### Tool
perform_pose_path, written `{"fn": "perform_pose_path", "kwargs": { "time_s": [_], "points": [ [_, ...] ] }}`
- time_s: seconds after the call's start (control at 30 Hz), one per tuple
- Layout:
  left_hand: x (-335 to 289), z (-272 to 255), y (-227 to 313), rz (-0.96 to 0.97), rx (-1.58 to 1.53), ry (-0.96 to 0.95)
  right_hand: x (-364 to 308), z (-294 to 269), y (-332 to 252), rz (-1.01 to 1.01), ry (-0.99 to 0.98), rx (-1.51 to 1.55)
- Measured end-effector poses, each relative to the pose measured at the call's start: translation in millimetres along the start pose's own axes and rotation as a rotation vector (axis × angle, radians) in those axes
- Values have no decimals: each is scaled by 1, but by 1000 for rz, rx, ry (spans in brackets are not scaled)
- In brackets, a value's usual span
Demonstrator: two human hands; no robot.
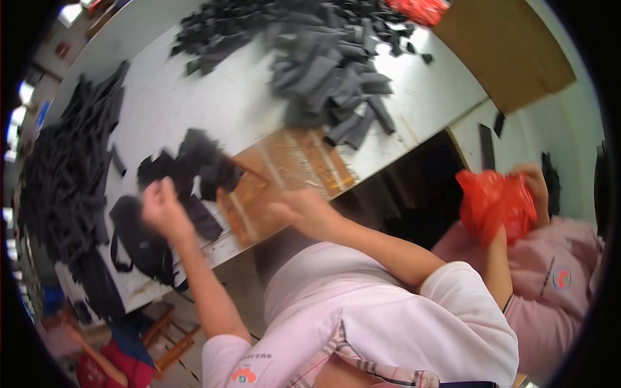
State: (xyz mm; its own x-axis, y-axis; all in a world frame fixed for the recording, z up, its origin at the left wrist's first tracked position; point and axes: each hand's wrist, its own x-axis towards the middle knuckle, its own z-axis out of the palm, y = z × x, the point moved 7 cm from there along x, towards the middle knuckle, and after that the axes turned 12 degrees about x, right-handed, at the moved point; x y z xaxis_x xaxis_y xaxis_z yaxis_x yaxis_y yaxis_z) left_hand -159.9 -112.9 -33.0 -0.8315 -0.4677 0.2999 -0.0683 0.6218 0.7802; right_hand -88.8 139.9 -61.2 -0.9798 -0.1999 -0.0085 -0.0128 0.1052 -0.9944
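Head view, sole one: see left hand [167,213] just beside black scraps [187,158] on counter [200,107], near strapped pouch [141,236]; fingers curled, tips close together, too blurred to tell whether clamped on anything or touching pouch. See right hand [307,212] over near side of taped board [291,161], fingers bent inward; cannot tell if gripping anything or touching board. Find scraps loosely bunched and overlapping between pouch and board, partly lying close to front edge. Could knock a scrap off that edge with a hasty forearm swing, given so little margin there. Could lift two at once, because of overlap and same dark colour. Could tug pouch along by hooking a finger in its strap, looped right by left wrist. Could snag a scrap on board's corner or tape strips if dragged across rather than lifted. Could mix scraps into left heap [71,174], being so alike in colour, with no divider in view; less likely with far heap [336,71], well apart. Mind dark gap [414,187] below counter: could lose a dropped piece there. Mind co-worker's hand [533,184] at red bag [498,200] too; could bump that arm by swinging right elbow outward.
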Motion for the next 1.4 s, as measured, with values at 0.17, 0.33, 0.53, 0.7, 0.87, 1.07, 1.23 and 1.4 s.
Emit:
{"fn": "perform_pose_path", "kwargs": {
  "time_s": [0.17, 0.33, 0.53, 0.7, 0.87, 1.07, 1.23, 1.4],
  "points": [
    [-61, -7, 36, -287, -1192, -440, -1, 15, -17, -37, -69, 288],
    [-125, 27, 53, -372, -1316, -585, -1, 29, -13, 199, -45, 972],
    [-127, 19, 61, -385, -1052, -655, -3, -6, -46, -161, -5, 73],
    [-131, 34, 48, -526, -1151, -538, -8, 1, -34, 61, 58, 714],
    [-139, 54, 51, -626, -1194, -644, -5, -7, -42, 8, 165, 632],
    [-136, 52, 42, -490, -795, -540, -1, -16, -49, -172, 254, 86],
    [-126, 19, 54, -125, -420, -275, -6, -10, -66, -451, 273, -302],
    [-131, 14, 86, -249, -619, -482, -9, 1, -69, -513, 231, -385]
  ]
}}
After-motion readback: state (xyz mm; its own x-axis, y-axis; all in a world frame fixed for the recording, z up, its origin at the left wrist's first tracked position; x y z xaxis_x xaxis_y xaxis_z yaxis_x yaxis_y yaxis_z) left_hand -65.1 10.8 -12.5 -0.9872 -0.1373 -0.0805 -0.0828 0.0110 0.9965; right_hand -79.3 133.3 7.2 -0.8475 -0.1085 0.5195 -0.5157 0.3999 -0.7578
